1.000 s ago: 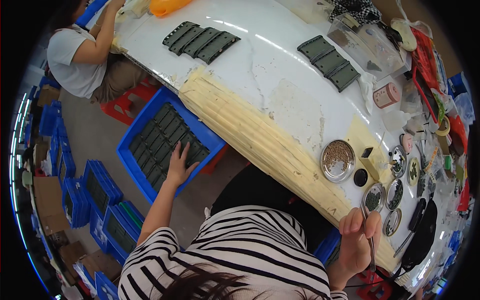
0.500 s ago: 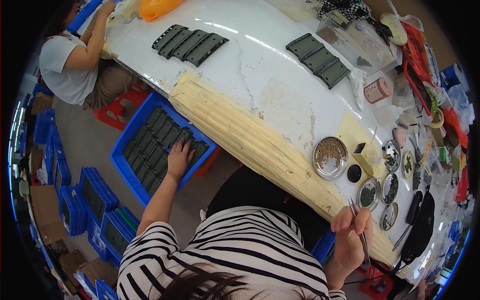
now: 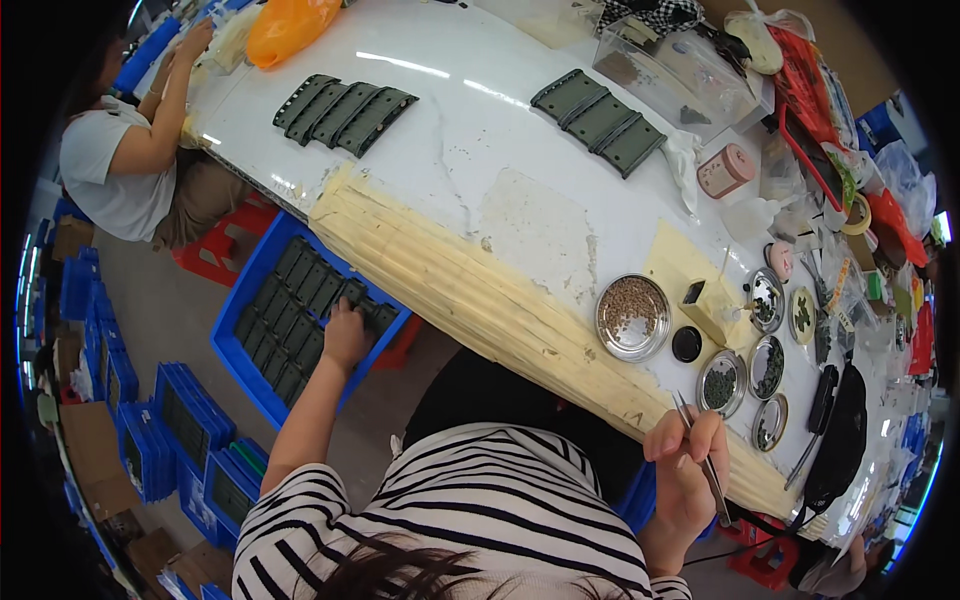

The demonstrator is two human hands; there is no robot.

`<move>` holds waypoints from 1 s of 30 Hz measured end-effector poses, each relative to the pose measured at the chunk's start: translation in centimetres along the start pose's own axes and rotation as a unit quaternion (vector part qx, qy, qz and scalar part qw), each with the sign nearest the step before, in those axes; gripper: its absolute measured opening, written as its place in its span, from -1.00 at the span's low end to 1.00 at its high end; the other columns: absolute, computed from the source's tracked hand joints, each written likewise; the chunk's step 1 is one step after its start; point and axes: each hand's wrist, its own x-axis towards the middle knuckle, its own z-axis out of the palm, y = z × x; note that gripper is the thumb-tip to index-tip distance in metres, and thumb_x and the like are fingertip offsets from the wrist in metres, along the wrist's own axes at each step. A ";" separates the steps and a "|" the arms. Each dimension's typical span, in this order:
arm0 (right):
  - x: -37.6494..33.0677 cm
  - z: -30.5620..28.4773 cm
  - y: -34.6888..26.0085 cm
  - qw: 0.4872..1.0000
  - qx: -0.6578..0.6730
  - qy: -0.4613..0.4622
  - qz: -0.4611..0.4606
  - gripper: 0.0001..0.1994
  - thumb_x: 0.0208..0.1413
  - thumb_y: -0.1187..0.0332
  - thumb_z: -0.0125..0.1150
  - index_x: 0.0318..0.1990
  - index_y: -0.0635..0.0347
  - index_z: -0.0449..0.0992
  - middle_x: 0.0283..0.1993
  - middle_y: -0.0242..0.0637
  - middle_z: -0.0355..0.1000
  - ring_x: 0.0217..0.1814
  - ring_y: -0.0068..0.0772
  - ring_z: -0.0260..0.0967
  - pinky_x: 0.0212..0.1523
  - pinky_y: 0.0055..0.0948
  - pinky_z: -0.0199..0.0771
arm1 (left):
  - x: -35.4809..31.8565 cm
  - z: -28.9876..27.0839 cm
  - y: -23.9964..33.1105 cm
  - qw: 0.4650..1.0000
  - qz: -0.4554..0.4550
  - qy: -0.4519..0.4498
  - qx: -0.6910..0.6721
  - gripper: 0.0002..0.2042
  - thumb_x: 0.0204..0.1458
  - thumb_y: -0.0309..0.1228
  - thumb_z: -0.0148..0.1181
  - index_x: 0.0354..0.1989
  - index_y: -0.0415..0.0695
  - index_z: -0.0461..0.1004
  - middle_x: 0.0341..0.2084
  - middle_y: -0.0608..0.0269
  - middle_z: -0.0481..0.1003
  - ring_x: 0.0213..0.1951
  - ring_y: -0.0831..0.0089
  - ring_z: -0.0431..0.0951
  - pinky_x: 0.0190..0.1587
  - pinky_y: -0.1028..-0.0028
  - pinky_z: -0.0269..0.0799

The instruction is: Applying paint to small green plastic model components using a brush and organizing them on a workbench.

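Observation:
My left hand (image 3: 345, 336) reaches into a blue tray (image 3: 228, 325) at the table's edge. The tray holds rows of dark green ribbed plastic panels (image 3: 285, 312). Bent and drawn together, the left fingers are closed on one of the panels near the tray's right side; the fingertips are partly hidden. At the lower right, my right hand (image 3: 683, 478) holds metal tweezers (image 3: 712, 470), tips pointing up, off the tabletop. On the white table lie two more groups of dark green panels, one at the left (image 3: 340, 112) and one farther right (image 3: 598, 122).
Right of centre stand a round metal dish of brown bits (image 3: 633, 317), a small black cup (image 3: 687, 344) and several dishes of dark green bits (image 3: 722, 383). A pink jar (image 3: 726, 171) and clear plastic box (image 3: 675, 75) stand beyond. Another person (image 3: 120, 150) sits at the far left.
The left fingers, spread over the panels before, are now drawn together on one. My right hand still holds the tweezers. The view has shifted, so the table appears farther left.

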 end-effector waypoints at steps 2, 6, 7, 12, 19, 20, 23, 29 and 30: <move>-0.1 -0.1 0.0 1.000 0.005 0.013 0.001 -0.76 -0.04 0.47 0.17 -0.39 0.10 0.16 -0.35 -0.21 0.25 -0.32 -0.40 0.16 -0.22 -0.44 0.22 | 0.8 0.2 0.0 0.999 0.000 -0.028 0.043 -0.71 -0.26 -0.39 0.25 -0.34 -0.32 0.54 0.02 -0.35 0.28 -0.05 -0.13 0.42 -0.06 0.15 0.47; -0.3 -0.5 0.0 1.000 0.012 0.007 -0.008 -0.77 -0.04 0.48 0.16 -0.39 0.10 0.16 -0.35 -0.22 0.25 -0.32 -0.41 0.17 -0.22 -0.45 0.23 | 1.4 -0.2 0.1 0.998 0.005 -0.031 0.050 -0.69 -0.30 -0.38 0.26 -0.36 -0.33 0.57 0.04 -0.41 0.24 -0.01 -0.16 0.40 0.00 0.19 0.45; -0.3 -0.7 -0.1 1.000 0.013 0.006 -0.011 -0.77 -0.03 0.48 0.16 -0.39 0.10 0.16 -0.35 -0.22 0.25 -0.32 -0.41 0.17 -0.22 -0.45 0.23 | 1.5 -0.6 0.2 0.998 0.003 -0.034 0.046 -0.68 -0.31 -0.37 0.26 -0.36 -0.33 0.57 0.03 -0.42 0.26 0.01 -0.17 0.39 0.02 0.18 0.44; -0.1 -0.7 -0.1 1.000 0.007 0.016 -0.005 -0.76 -0.04 0.47 0.18 -0.39 0.09 0.17 -0.35 -0.22 0.26 -0.32 -0.41 0.17 -0.22 -0.45 0.23 | 1.5 -3.6 -0.8 0.994 -0.009 -0.099 0.042 -0.71 -0.37 -0.34 0.26 -0.45 -0.29 0.59 -0.03 -0.37 0.34 -0.01 -0.14 0.41 0.07 0.19 0.41; 0.5 -0.4 -0.1 1.000 0.021 -0.007 0.009 -0.76 -0.05 0.48 0.18 -0.39 0.08 0.17 -0.34 -0.23 0.27 -0.31 -0.42 0.17 -0.21 -0.45 0.23 | -4.9 -7.7 -4.1 0.963 -0.082 0.081 -0.243 -0.86 -0.30 -0.41 0.24 -0.61 -0.23 0.49 -0.69 0.16 0.46 -0.49 0.26 0.49 -0.29 0.37 0.46; 0.6 -0.3 -0.1 1.000 0.019 -0.006 0.012 -0.76 -0.06 0.48 0.18 -0.39 0.08 0.17 -0.34 -0.23 0.27 -0.31 -0.41 0.17 -0.21 -0.45 0.23 | -5.8 -8.6 -4.9 0.921 -0.147 0.034 -0.359 -0.89 -0.23 -0.43 0.21 -0.57 -0.21 0.48 -0.64 0.25 0.45 -0.49 0.41 0.47 -0.34 0.47 0.42; 0.7 -0.1 -0.4 0.999 0.024 -0.017 0.026 -0.76 -0.06 0.49 0.17 -0.39 0.08 0.17 -0.34 -0.23 0.26 -0.31 -0.41 0.17 -0.20 -0.46 0.22 | -7.3 -13.5 -5.5 0.810 -0.221 0.056 -0.540 -0.94 -0.07 -0.44 0.12 -0.44 -0.15 0.46 -0.53 0.45 0.42 -0.49 0.69 0.39 -0.46 0.63 0.29; 0.6 -0.2 -0.4 0.999 0.035 -0.023 0.017 -0.77 -0.08 0.51 0.15 -0.40 0.08 0.18 -0.35 -0.23 0.26 -0.31 -0.41 0.17 -0.20 -0.44 0.22 | -2.0 -28.7 2.8 0.904 0.081 0.242 -0.343 -0.95 -0.07 -0.55 0.13 -0.44 -0.26 0.41 -0.31 0.33 0.37 -0.26 0.64 0.39 -0.38 0.61 0.38; 0.4 -0.1 -0.4 0.999 0.035 -0.022 0.013 -0.77 -0.09 0.52 0.15 -0.40 0.08 0.18 -0.35 -0.23 0.26 -0.31 -0.41 0.17 -0.20 -0.44 0.22 | -0.3 -29.9 5.5 0.894 0.121 0.246 -0.354 -0.93 -0.09 -0.57 0.14 -0.45 -0.29 0.40 -0.27 0.29 0.34 -0.22 0.62 0.38 -0.31 0.58 0.44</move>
